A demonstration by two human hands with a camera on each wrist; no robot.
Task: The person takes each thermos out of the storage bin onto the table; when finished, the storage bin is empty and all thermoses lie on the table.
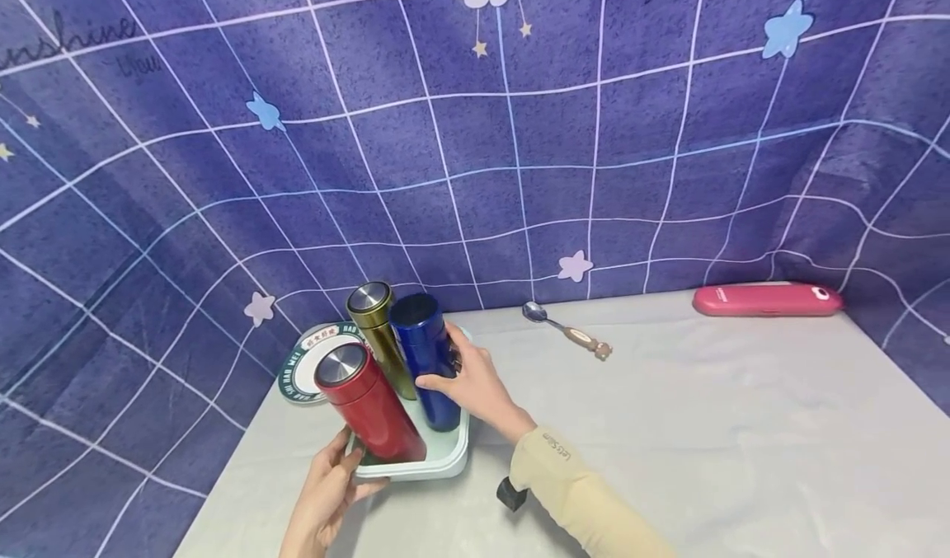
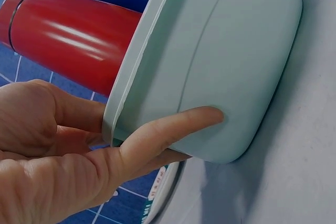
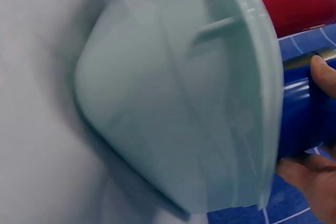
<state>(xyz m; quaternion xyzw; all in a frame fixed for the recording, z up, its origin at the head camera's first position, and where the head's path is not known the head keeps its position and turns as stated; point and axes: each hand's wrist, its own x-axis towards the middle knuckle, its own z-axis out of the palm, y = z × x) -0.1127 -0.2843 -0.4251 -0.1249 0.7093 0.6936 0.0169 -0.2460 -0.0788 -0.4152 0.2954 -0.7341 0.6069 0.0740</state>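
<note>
Smooth pale-green plastic tub (image 1: 417, 474), rounded corners, three glossy cylinders in it: dark-topped blue flask (image 1: 425, 352) at 2 o'clock, silver-lidded red flask (image 1: 377, 410) at 7, metallic gold flask (image 1: 384, 345) at 11. Right hand (image 1: 478, 381) grips the blue one, left hand (image 1: 330, 488) holds the tub's rim around 8.

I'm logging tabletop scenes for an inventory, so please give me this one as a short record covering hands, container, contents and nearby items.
left hand: grips the pale green tub at its rim
right hand: holds the blue bottle
tub contents: blue bottle, red bottle, gold bottle
beside tub: plate with lettered green rim, partly hidden
farther right, head view: spoon, then pink case
</note>
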